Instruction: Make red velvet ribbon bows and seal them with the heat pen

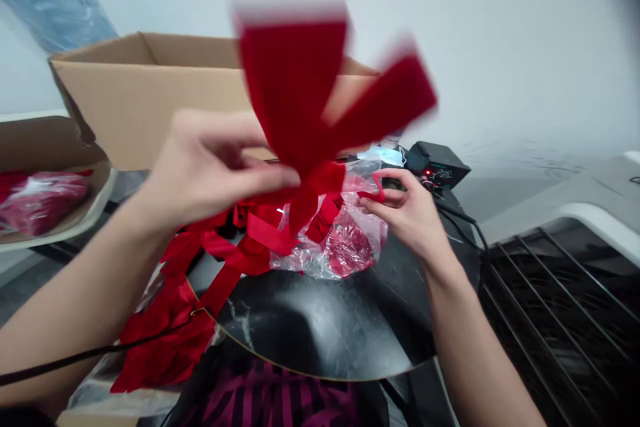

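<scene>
My left hand (215, 163) is raised above a round black table (325, 327) and pinches the middle of a red ribbon bow (310, 93), whose wide tails stick up, blurred by motion. My right hand (407, 210) is lower on the right, fingers closed on a small red ribbon piece at the mouth of a clear plastic bag (345, 240) holding more red ribbon. More red bows (200, 273) lie in a heap under my left forearm, spilling off the table's left edge.
An open cardboard box (135, 90) stands behind the table. At the left a tray (55, 227) holds a bagged red bundle. A small black device with a red light (436, 165) and its cable sit at the right, next to a black wire rack (565, 307).
</scene>
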`<action>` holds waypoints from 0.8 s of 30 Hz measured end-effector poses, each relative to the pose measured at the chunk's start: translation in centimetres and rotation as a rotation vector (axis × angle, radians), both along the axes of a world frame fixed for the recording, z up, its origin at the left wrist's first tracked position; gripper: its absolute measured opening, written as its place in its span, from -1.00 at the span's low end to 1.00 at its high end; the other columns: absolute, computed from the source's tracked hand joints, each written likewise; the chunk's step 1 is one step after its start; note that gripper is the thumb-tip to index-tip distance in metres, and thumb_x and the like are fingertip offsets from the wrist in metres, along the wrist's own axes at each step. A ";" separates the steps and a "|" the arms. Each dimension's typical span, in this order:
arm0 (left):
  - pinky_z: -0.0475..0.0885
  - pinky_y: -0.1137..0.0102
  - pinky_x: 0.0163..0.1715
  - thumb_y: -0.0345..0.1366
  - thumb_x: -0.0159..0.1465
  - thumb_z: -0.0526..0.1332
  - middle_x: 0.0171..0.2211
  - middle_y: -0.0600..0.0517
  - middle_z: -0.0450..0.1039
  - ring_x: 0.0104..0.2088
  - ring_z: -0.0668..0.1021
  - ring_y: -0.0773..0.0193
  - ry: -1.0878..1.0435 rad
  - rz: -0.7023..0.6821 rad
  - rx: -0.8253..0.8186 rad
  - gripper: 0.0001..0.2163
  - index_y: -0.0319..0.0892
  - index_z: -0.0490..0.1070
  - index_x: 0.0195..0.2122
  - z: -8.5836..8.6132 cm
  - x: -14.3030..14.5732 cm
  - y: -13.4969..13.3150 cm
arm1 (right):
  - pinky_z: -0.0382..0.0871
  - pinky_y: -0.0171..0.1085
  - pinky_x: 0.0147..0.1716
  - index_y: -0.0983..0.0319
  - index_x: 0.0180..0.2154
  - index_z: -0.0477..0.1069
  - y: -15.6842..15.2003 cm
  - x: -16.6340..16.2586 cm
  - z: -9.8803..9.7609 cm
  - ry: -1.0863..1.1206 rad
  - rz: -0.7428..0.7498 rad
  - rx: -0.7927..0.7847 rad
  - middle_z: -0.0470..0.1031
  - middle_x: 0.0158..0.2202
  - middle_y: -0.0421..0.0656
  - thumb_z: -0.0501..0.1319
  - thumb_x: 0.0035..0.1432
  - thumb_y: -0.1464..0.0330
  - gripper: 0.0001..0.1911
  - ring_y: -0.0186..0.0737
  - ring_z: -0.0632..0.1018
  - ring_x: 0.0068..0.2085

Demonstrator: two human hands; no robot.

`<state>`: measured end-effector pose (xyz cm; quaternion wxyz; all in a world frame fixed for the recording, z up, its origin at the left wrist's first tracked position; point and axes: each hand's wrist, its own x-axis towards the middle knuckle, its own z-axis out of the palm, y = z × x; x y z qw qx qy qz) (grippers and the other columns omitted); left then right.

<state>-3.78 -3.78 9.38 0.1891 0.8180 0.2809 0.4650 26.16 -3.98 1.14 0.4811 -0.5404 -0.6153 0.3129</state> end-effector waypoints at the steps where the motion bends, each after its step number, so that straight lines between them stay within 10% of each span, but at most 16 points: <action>1: 0.60 0.36 -0.26 -0.28 0.24 0.43 -0.20 0.12 0.66 -0.26 0.66 0.25 0.122 -0.050 0.029 -0.87 0.07 0.65 -0.19 -1.2 0.6 -1.1 | 0.62 -0.15 -0.30 0.19 -0.01 0.40 -0.7 0.7 0.4 0.017 -0.025 -0.018 0.68 -0.30 -0.11 0.49 -0.03 0.24 -0.45 -0.09 0.70 -0.31; 7: 0.56 0.14 0.01 -0.28 0.30 0.35 -0.06 -0.13 0.64 -0.04 0.65 0.04 0.436 -0.376 -0.288 -0.72 -0.05 0.59 0.04 -8.9 4.1 -2.3 | 0.58 -0.17 -0.22 0.20 -0.26 0.54 -4.4 2.5 0.6 -0.220 -0.067 0.151 0.67 -0.27 -0.13 0.41 0.10 0.37 -0.86 -0.12 0.69 -0.25; 11: 0.66 0.17 -0.17 -0.01 0.29 0.35 -0.18 -0.17 0.66 -0.21 0.71 0.07 -0.023 -0.370 -1.083 -0.61 -0.20 0.54 -0.01 -9.0 6.4 -0.4 | 0.52 -0.14 0.03 0.14 -0.21 0.54 -4.5 0.6 -0.4 -0.451 0.105 0.430 0.63 -0.01 -0.09 0.27 0.24 0.49 -0.85 -0.13 0.64 0.00; 14: 0.66 0.18 -0.15 -0.18 0.16 0.50 -0.24 -0.12 0.65 -0.21 0.71 0.10 -0.243 -0.369 -1.332 -0.64 -0.22 0.54 -0.08 -8.5 7.9 0.6 | 0.52 -0.14 0.04 0.11 -0.16 0.54 -3.8 -0.9 -1.4 -0.533 0.066 0.557 0.60 0.00 -0.07 0.22 0.30 0.50 -0.80 -0.12 0.62 0.02; 20: 0.55 0.39 -0.23 -0.38 0.16 0.44 -0.36 0.05 0.57 -0.31 0.61 0.29 -0.196 -0.223 -1.065 -0.91 -0.19 0.56 -0.34 -9.3 7.9 1.7 | 0.56 -0.16 0.02 0.08 0.10 0.48 -2.7 -0.8 -1.2 -0.287 0.085 0.353 0.53 0.17 -0.09 0.19 0.35 0.44 -0.66 -0.15 0.62 0.05; 24: 0.47 0.44 -0.32 -0.32 0.27 0.35 -0.36 0.05 0.51 -0.35 0.54 0.32 -0.004 -0.241 -0.719 -0.90 -0.19 0.56 -0.39 -9.6 7.1 2.1 | 0.49 -0.33 -0.54 0.12 0.14 0.45 -2.7 -0.4 -0.2 -0.133 0.211 -0.113 0.64 -0.41 -0.23 0.32 0.29 0.21 -0.58 -0.27 0.60 -0.52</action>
